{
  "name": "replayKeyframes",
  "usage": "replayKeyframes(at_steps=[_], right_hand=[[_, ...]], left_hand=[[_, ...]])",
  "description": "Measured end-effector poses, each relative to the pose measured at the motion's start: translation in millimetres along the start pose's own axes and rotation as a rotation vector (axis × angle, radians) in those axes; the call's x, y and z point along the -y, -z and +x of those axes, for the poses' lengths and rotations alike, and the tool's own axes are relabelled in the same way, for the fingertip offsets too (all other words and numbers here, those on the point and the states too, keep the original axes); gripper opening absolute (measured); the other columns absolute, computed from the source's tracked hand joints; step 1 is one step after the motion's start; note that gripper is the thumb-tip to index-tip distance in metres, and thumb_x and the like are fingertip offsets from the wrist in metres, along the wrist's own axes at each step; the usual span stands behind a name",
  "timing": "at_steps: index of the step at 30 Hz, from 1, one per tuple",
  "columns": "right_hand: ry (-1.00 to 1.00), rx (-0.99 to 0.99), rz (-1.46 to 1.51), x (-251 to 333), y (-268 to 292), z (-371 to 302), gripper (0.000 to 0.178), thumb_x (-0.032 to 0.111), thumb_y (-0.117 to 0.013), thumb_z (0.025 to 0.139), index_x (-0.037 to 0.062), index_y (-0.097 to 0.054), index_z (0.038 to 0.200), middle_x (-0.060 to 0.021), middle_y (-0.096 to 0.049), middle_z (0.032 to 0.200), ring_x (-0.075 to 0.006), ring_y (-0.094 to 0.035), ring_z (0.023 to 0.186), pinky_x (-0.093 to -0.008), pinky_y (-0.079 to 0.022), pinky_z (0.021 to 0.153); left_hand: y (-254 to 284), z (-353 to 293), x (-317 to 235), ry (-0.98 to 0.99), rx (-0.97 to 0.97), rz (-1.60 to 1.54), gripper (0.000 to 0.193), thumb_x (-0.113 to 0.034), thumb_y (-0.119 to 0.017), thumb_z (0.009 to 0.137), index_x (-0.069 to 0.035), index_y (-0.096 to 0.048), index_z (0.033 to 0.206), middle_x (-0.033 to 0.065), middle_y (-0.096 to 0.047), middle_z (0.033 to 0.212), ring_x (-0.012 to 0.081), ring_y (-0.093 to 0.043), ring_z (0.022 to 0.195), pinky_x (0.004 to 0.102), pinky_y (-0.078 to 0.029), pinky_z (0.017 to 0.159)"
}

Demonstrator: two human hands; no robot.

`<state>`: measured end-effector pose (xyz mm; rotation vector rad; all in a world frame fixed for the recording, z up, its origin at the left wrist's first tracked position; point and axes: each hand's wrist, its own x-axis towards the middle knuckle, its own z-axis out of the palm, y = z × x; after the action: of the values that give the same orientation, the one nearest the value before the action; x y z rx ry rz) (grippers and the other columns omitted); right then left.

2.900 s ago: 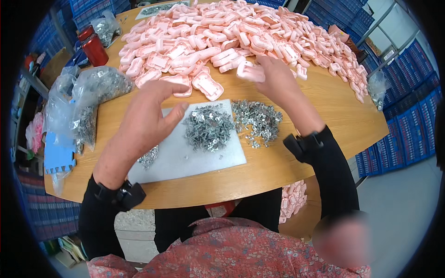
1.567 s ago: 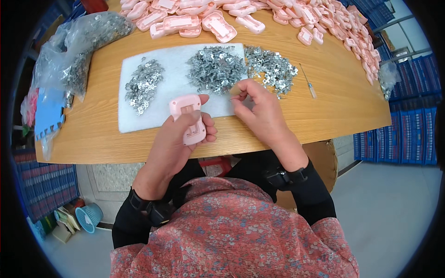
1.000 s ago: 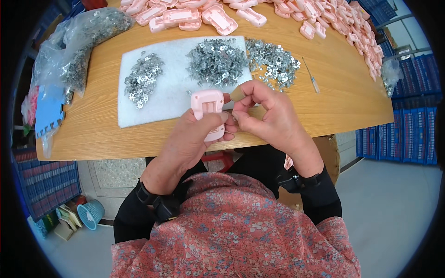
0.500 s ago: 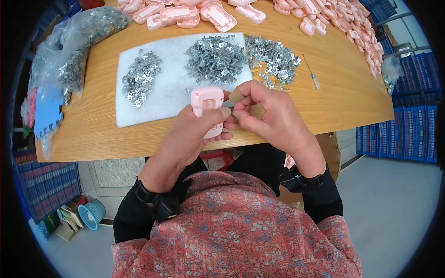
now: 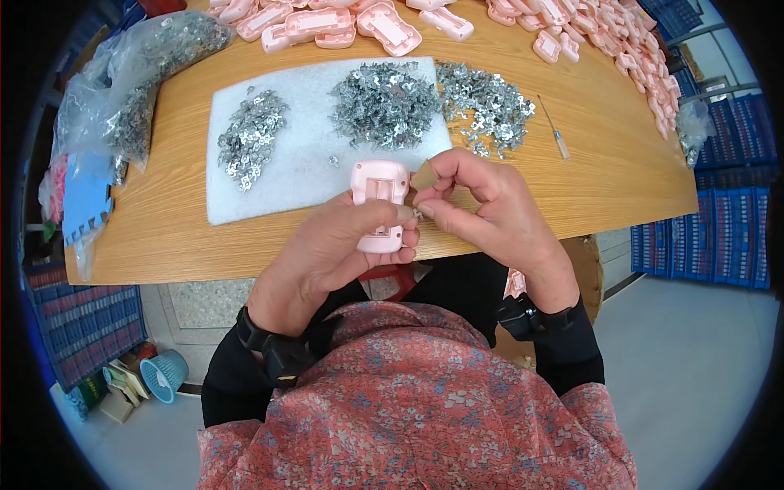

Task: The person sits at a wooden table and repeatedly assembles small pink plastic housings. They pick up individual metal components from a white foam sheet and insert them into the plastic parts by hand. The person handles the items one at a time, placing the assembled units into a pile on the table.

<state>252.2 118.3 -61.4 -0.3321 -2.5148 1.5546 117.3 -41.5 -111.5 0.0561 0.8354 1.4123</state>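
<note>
A pink plastic housing (image 5: 380, 172) with a recessed battery compartment is gripped in my left hand (image 5: 314, 245), thumb across its face and fingers behind. Close against its right edge, my right hand (image 5: 498, 208) is closed in a pinch on a small metal clip (image 5: 418, 214), partly hidden by the fingertips. A tan wrap covers the right index fingertip. Beyond the hands, a white foam sheet (image 5: 306, 184) carries a smaller pile of metal clips (image 5: 251, 135) on the left and a larger pile (image 5: 384, 106) on the right.
Another heap of metal clips (image 5: 487, 106) lies right of the foam, beside a thin screwdriver (image 5: 557, 135). Pink housings (image 5: 390, 28) crowd the table's far side. A clear bag of metal parts (image 5: 131, 106) and a blue foam mat (image 5: 86, 196) sit at left.
The housing has shifted slightly right and down, its compartment turned more toward view. My right fingertips have lowered along its right edge, and the small clip now shows between them.
</note>
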Motion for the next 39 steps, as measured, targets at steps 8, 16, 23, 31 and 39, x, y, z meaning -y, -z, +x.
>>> replayKeyframes(at_steps=[8, 16, 23, 31, 39], right_hand=[[0.09, 0.044, -0.106, 5, 4, -6, 0.018, 0.004, -0.072, 0.083, 0.001, -0.062, 0.098, -0.0052, -0.069, 0.088, -0.0135, -0.066, 0.084, -0.0285, -0.051, 0.076], [0.093, -0.192, 0.14, -19, -9, -11, 0.023, 0.005, -0.071, 0.087, 0.0011, -0.059, 0.106, -0.0055, -0.067, 0.086, -0.0115, -0.066, 0.081, -0.0261, -0.052, 0.074], [0.111, -0.266, 0.205, -15, -20, -5, 0.021, 0.004, -0.071, 0.087, 0.0023, -0.06, 0.106, -0.0012, -0.066, 0.092, -0.0074, -0.062, 0.086, -0.024, -0.049, 0.078], [-0.141, -0.098, 0.817, -17, -30, -21, 0.026, 0.0, -0.064, 0.093, 0.0041, -0.054, 0.116, -0.0022, -0.064, 0.102, -0.0064, -0.06, 0.095, -0.0227, -0.046, 0.086], [-0.161, -0.079, 1.314, -24, -45, -4, 0.024, -0.003, -0.061, 0.093, 0.0018, -0.055, 0.116, -0.0054, -0.067, 0.104, -0.0115, -0.063, 0.099, -0.0265, -0.047, 0.093]], left_hand=[[2, -2, 1, 0.024, 0.05, -0.052, 0.031, -0.008, -0.061, 0.089, -0.002, -0.054, 0.119, 0.0105, -0.065, 0.092, 0.0195, -0.066, 0.081, 0.0367, -0.056, 0.07], [-6, 0, -5, -0.027, 0.205, -0.178, 0.059, -0.053, -0.034, 0.104, -0.006, -0.05, 0.137, 0.008, -0.065, 0.085, 0.0194, -0.066, 0.075, 0.0359, -0.056, 0.069], [-7, 3, 3, -0.14, 0.097, -0.089, 0.071, -0.059, -0.021, 0.105, -0.003, -0.049, 0.14, 0.0086, -0.065, 0.084, 0.0205, -0.065, 0.076, 0.0354, -0.054, 0.071], [-13, 10, -12, -0.618, 0.061, 0.163, 0.078, -0.063, -0.021, 0.103, 0.001, -0.049, 0.139, 0.0095, -0.064, 0.087, 0.0174, -0.06, 0.077, 0.0306, -0.048, 0.071], [-23, 18, -7, -0.759, 0.022, 0.231, 0.071, -0.058, -0.038, 0.1, -0.005, -0.038, 0.146, 0.0195, -0.057, 0.129, 0.024, -0.058, 0.113, 0.0373, -0.047, 0.094]])
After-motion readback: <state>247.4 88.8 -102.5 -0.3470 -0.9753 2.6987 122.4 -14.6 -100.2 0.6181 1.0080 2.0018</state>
